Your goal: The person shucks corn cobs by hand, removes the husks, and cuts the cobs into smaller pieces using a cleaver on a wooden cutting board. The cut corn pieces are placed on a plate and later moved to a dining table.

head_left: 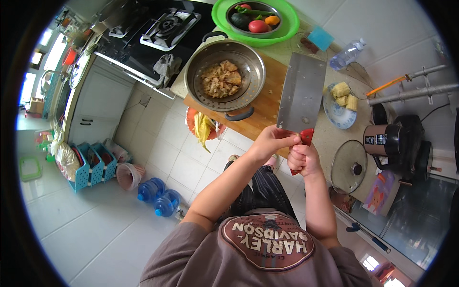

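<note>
My right hand (304,159) is wrapped around the red handle of a Chinese cleaver (303,89). The broad steel blade points away from me, with small pale scraps stuck to it. At the blade's base, the thumb and fingers of my left hand (274,141) pinch where blade and handle meet. Beneath and left of the blade lies a wooden cutting board (274,71). A two-handled steel steamer pot (190,77) stands partly on the board, holding chunks of coated, light-brown food (222,79). Right of the blade, cut corn pieces (344,96) sit on a blue-and-white plate (339,116).
A green basin (292,21) holds a steel bowl of vegetables at the back. Near the wall are a plastic bottle (346,55), a glass lid (348,166) and an electric appliance (382,140). A gas stove (170,27) is left; an orange-red bin (190,120) with husks stands below.
</note>
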{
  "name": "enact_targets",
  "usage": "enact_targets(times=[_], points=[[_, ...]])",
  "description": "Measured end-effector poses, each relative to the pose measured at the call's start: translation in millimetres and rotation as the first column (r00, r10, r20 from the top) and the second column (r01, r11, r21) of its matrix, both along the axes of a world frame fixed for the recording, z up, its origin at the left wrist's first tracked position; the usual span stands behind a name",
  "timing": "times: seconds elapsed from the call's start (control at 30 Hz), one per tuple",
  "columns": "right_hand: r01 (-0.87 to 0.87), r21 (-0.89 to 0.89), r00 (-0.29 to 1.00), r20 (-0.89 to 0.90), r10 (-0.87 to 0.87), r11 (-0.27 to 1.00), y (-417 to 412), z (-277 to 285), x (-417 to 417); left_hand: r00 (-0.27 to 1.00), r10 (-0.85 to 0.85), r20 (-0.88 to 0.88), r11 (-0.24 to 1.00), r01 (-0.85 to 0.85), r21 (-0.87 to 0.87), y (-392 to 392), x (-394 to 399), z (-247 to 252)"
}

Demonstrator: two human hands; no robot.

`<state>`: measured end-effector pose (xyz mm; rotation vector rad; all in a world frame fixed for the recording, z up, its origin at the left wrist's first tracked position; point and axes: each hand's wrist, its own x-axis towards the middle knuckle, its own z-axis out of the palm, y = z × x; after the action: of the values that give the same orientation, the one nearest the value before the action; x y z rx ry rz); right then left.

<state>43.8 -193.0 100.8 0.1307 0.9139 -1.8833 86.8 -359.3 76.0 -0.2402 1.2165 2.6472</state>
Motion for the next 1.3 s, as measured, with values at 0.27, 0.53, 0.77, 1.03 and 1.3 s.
enact_targets(times=[0.27,0.53,0.77,1.03,1.3], points=[[0.009,0.209,0.984,-0.173,0.028,0.978,-20,10,14,0.953,0.212,0.215,0.959,-0.161,-0.232,-7,16,-4],[0.322,0.454,0.866,-0.496,-0.065,0.831,-10,11,9,0.802,0.586,0.121,0.697,-0.422,-0.58,-106,97,-41],[0.468,0.741,0.602,-0.667,0.439,0.482,29,-25,34,0.588,0.807,0.046,0.365,-0.437,-0.822,-193,83,-194],[0.317,0.641,0.867,-0.494,0.059,0.699,20,-14,51,0.876,0.465,0.127,-0.131,0.21,-0.969,-202,50,-159],[0.324,0.507,0.879,-0.473,-0.057,0.799,10,9,25,0.974,0.165,0.153,-0.058,0.165,-0.985,-207,73,-190]])
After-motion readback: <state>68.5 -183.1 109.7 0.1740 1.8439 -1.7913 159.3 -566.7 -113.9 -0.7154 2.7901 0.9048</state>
